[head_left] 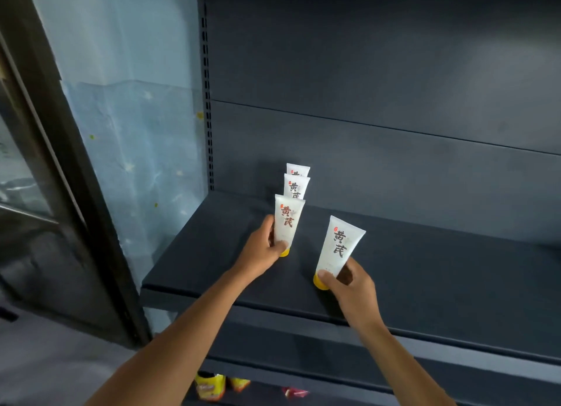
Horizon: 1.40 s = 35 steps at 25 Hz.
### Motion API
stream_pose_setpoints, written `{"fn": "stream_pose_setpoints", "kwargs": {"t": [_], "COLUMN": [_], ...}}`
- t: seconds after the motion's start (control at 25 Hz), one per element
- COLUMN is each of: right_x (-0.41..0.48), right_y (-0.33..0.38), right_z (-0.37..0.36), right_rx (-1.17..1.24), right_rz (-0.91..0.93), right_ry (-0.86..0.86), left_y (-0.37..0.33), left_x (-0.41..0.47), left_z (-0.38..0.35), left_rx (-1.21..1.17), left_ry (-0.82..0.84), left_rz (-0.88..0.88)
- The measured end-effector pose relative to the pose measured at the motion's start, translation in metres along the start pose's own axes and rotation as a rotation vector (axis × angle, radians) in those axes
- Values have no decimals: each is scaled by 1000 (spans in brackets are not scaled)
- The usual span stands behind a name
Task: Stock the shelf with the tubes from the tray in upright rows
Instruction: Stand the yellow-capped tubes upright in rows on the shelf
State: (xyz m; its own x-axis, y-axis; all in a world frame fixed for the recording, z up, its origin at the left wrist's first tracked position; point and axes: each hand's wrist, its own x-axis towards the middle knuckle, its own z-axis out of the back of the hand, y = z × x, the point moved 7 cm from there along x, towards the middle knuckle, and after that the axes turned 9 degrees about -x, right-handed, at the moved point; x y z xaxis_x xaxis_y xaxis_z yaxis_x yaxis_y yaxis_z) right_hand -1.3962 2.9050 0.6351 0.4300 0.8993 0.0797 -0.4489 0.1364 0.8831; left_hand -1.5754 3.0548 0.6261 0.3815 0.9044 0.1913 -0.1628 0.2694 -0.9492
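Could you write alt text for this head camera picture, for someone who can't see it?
A person's left hand and right hand each hold a white, yellow-capped tube cap-down on a dark shelf. Two more tubes stand in a row behind the left one.

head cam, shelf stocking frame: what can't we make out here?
- Tray: outside the head view, so tubes left unknown.
- Rearmost tube: only its top shows behind the middle tube.
- Left-hand tube: cap mostly covered by the left hand.
- Packets on the lower shelf: blurred, cut by the bottom edge.
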Motion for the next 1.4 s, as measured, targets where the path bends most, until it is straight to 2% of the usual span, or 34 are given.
{"fn": "stream_pose_setpoints", "kwargs": {"t": [0.36,0.88,1.08,1.24,1.4], "right_x": [29,38,44,46,47], "right_y": [4,3,3,-4,0], "right_z": [-18,-28,-26,-26,-37], "right_rx": [-100,-107,-264,-537,-557], "right_rz": [25,105,107,168,188], "right_ry": [-13,57,65,-12,25], "left_y": [5,14,17,20,22], "left_x": [34,39,40,41,41], "left_z": [-15,-9,-8,-4,-4], "left_rx": [-27,9,-13,-36,-46], "left_ry": [14,4,-15,-25,5], "left_rz": [1,-8,15,48,64]}}
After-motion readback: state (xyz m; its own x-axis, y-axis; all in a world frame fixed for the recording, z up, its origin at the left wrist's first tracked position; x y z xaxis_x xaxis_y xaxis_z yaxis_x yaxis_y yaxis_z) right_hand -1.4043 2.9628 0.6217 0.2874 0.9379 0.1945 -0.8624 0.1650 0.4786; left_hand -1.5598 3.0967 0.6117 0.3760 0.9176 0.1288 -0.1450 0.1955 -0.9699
